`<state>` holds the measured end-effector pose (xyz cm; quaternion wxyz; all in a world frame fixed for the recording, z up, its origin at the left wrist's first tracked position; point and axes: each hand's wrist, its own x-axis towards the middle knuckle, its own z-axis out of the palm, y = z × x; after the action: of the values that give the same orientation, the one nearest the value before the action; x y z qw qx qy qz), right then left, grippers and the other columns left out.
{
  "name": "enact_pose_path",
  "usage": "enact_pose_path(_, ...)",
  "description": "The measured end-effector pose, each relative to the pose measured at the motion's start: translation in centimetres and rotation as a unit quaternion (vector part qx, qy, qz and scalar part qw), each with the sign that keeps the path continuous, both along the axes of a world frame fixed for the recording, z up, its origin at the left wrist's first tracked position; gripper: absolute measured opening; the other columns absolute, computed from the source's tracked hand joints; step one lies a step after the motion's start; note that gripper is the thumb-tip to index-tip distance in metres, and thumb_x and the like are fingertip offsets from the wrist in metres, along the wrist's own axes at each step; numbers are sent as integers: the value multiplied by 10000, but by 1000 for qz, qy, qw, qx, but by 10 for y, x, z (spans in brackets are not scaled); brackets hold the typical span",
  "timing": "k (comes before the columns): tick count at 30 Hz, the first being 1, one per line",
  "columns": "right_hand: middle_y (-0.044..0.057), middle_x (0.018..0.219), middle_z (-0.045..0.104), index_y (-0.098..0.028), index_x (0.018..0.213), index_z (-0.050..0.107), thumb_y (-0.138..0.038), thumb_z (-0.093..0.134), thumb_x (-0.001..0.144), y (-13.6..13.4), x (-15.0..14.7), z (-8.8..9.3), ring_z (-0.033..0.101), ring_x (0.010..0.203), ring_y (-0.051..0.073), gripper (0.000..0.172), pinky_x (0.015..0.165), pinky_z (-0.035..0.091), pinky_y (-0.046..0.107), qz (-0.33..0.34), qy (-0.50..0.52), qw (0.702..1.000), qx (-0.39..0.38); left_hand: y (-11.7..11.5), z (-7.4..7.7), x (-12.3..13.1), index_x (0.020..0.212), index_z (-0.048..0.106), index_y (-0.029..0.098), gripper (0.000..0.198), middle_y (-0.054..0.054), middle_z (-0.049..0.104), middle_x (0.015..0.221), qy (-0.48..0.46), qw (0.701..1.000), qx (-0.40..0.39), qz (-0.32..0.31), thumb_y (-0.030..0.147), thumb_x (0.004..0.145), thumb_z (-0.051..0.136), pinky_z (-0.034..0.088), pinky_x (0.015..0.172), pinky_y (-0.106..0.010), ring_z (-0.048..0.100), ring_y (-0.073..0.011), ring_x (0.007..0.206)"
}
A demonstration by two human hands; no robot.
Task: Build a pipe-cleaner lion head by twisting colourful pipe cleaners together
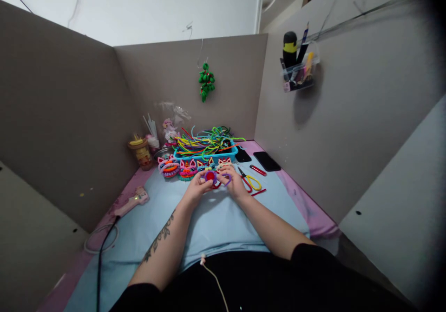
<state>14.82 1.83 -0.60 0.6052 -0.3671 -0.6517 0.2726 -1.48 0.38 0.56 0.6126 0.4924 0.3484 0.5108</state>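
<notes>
Both my hands meet over the middle of the light blue mat [216, 223]. My left hand [197, 187] pinches a small pipe-cleaner craft piece [211, 177] with a purple ring and a red centre. My right hand [235, 182] grips the same piece from the right, where a purple pipe-cleaner loop [227, 180] sticks out. The fingers of both hands are curled closed around it. Just behind the piece stands a row of finished pipe-cleaner cat-face figures [186, 168].
A blue tray [207, 155] of loose coloured pipe cleaners sits at the back. Yellow-handled pliers [251, 181] and a red tool [258, 169] lie right of my hands, two dark phones [266, 161] beyond. A pink glue gun [134, 201] with its cord lies left. Grey partition walls enclose the desk.
</notes>
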Motion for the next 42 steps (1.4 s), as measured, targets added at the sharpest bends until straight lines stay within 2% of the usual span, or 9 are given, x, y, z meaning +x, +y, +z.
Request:
enact_pose_path(4, 67, 961, 584, -187, 886, 614, -448, 671, 675, 3, 1, -1, 567, 920, 220, 340, 883, 405, 403, 90, 67, 984, -141, 1, -1, -1, 1107, 464, 158, 608, -54, 680, 831, 25, 1000, 13, -14, 322, 608, 771, 490, 674, -287, 643, -164, 691)
enact_pose_path(7, 56, 851, 614, -192, 910, 596, -492, 687, 636, 2, 1, 2, 579, 881, 228, 416, 844, 418, 400, 131, 89, 968, -194, 0, 1, -1, 1115, 455, 155, 626, -50, 678, 815, 35, 999, 19, -25, 327, 604, 772, 478, 670, -277, 636, -159, 683)
enact_pose_path(11, 80, 966, 615, -178, 713, 592, -492, 710, 598, 1, 1, 5, 557, 982, 246, 354, 865, 406, 387, 137, 83, 969, -187, -3, 4, 0, 1090, 453, 163, 606, -22, 667, 761, 52, 998, 30, -32, 326, 602, 773, 450, 633, -244, 616, -137, 639)
enact_pose_path(15, 66, 949, 618, -186, 843, 602, -447, 709, 607, 0, 2, 6, 572, 942, 231, 368, 861, 414, 394, 145, 94, 962, -211, -5, 6, 1, 1087, 449, 168, 591, -24, 667, 779, 60, 997, 36, -39, 320, 612, 765, 437, 639, -236, 613, -135, 655)
enact_pose_path(21, 65, 1076, 578, -190, 768, 603, -408, 713, 613, -2, 4, 9, 534, 1020, 232, 290, 894, 400, 374, 87, 55, 985, -135, -4, 4, 0, 1099, 461, 167, 602, -22, 663, 773, 61, 997, 35, -38, 324, 606, 766, 436, 665, -253, 618, -146, 664)
enact_pose_path(25, 32, 958, 613, -206, 887, 608, -382, 700, 645, 1, 9, 10, 574, 895, 194, 314, 838, 431, 349, 122, 49, 983, -127, -4, 5, -1, 1104, 475, 162, 605, -19, 661, 743, 69, 995, 33, -63, 327, 601, 768, 438, 653, -254, 611, -143, 639)
enact_pose_path(34, 61, 1014, 632, -175, 699, 655, -439, 704, 636, 12, 18, 4, 585, 923, 219, 276, 857, 426, 370, 162, -21, 975, -152, -2, 4, -6, 1077, 558, 160, 541, -51, 667, 819, 102, 992, 16, -79, 338, 608, 759, 446, 584, -224, 605, -143, 662)
enact_pose_path(40, 44, 865, 655, -168, 668, 628, -470, 663, 669, 9, 11, 3, 588, 813, 184, 304, 798, 444, 338, 161, 22, 972, -169, 0, 5, -4, 1030, 579, 150, 482, -73, 661, 870, 84, 995, 45, 23, 339, 622, 752, 455, 615, -225, 608, -152, 727)
enact_pose_path(42, 45, 847, 651, -168, 672, 623, -473, 658, 674, 7, 8, 4, 585, 803, 184, 307, 771, 450, 330, 148, 17, 975, -164, -1, 5, -3, 1032, 574, 147, 490, -63, 665, 820, 79, 995, 49, 24, 339, 619, 756, 445, 614, -224, 606, -148, 701)
